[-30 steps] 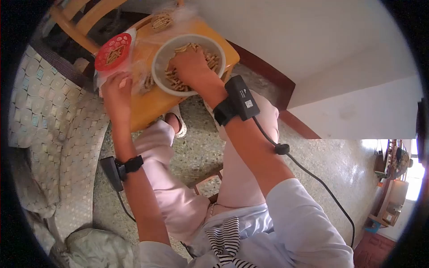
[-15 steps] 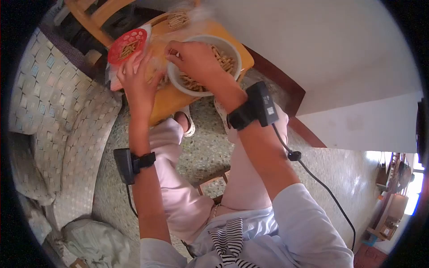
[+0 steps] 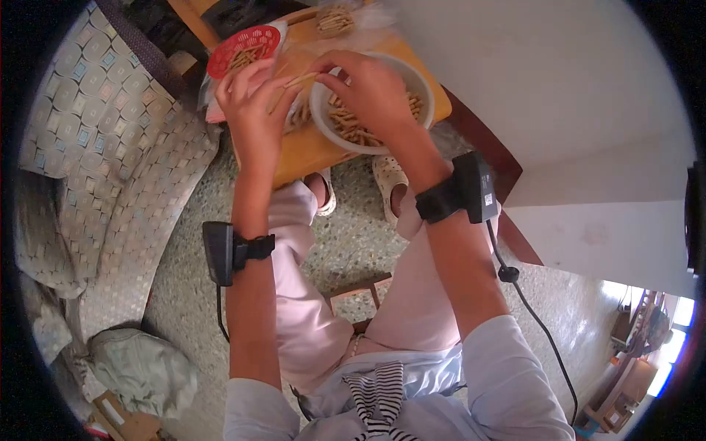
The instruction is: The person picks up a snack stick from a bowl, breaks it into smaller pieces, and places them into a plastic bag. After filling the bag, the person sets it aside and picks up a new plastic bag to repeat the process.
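A thin tan stick-shaped piece (image 3: 301,79) spans the gap between my two hands, above the wooden chair seat. My right hand (image 3: 371,95) pinches its right end over the rim of a white bowl (image 3: 318,117). My left hand (image 3: 254,114) has its thumb and forefinger at the other end, its remaining fingers loosely spread. Many similar short sticks (image 3: 353,125) lie in the bowl, partly covered by my right hand. Behind my left hand is a red perforated basket (image 3: 224,55) with several sticks inside.
A clear plastic bag with a bundle of sticks (image 3: 334,22) lies at the back of the yellow chair seat (image 3: 309,151). More sticks in plastic show beside the bowl. A patterned cloth-covered piece (image 3: 95,140) stands left, a white wall (image 3: 559,95) right.
My hands have come closer together, and a stick now shows between their fingertips. My right hand has moved off the bowl's left side. The whole view has shifted slightly.
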The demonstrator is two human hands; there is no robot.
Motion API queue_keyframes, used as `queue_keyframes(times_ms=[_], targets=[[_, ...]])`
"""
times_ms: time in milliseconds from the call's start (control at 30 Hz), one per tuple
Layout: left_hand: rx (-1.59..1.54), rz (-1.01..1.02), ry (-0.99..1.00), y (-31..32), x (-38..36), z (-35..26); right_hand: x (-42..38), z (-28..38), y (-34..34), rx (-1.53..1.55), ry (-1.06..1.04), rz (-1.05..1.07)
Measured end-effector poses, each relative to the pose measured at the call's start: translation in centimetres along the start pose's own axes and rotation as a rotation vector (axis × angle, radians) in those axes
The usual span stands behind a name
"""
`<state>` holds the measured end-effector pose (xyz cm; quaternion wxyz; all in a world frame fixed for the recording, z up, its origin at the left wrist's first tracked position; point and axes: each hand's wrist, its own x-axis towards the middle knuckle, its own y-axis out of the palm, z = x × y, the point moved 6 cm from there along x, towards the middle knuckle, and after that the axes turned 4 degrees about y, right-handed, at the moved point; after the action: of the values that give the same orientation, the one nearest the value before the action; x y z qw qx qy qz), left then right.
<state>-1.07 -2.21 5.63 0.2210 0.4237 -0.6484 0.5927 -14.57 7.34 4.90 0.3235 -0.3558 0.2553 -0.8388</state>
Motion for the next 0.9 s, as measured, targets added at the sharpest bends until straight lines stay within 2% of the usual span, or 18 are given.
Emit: queue_keyframes(times_ms=[67,367,733,800,867,900], targets=[[-0.042,0.001,0.049,0.3,0.1,-0.6,-0.1,-0.6,0.2,0.023,-0.010,-0.015],[-0.062,-0.033,0.033,0.9,0.0,-0.9,-0.6,-0.1,-1.0,-0.081,0.025,-0.014],[-0.126,0.017,0.013,0.9,-0.1,-1.2,-0.7,0.7,-2.0,-0.039,-0.146,-0.170],[-0.113,0.025,0.012,0.9,0.0,-1.0,-0.6,0.5,-1.7,-0.048,-0.120,-0.133],[-0.094,-0.038,-0.072,0.7,0.1,0.0,-0.7,0.2,-1.4,-0.056,-0.097,-0.096],[-0.089,-0.043,-0.072,0.8,0.2,0.6,-0.8,-0.6,-0.5,-0.123,-0.022,0.017]])
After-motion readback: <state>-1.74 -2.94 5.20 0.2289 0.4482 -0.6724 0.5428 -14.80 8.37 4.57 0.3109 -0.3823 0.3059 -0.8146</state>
